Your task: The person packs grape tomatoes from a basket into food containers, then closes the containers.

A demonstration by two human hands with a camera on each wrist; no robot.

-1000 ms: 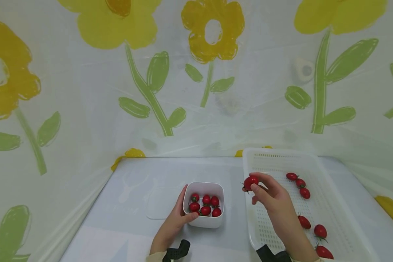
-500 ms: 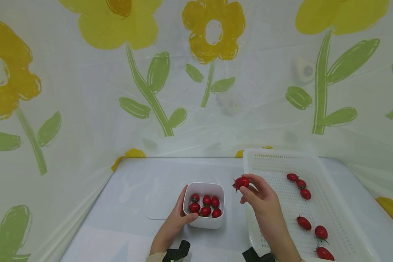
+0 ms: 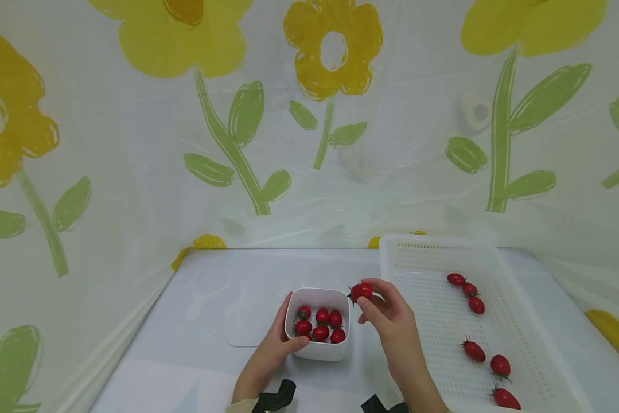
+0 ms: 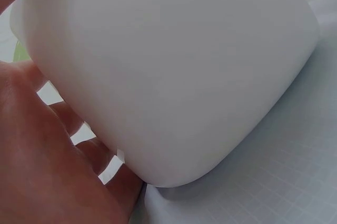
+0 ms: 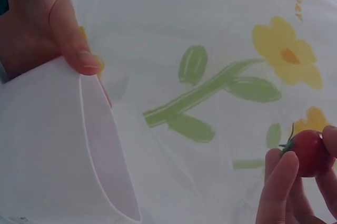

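1. Pale table, covered with a clear sheet, running back to a flowered backdrop.
2. White tub near the front middle, standing on the table.
3. White perforated tray on the right side, just beside the tub, reaching toward the back edge.
4. Flat clear lid lying left of the tub, touching or nearly so.

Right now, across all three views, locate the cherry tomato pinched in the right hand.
Head view: the cherry tomato sits at the right hand fingertips, just above the white bowl's right rim.
Left wrist view: not in it; only the bowl's wall and the left hand show.
Right wrist view: at the lower right edge.
Shared landmark: the white bowl.
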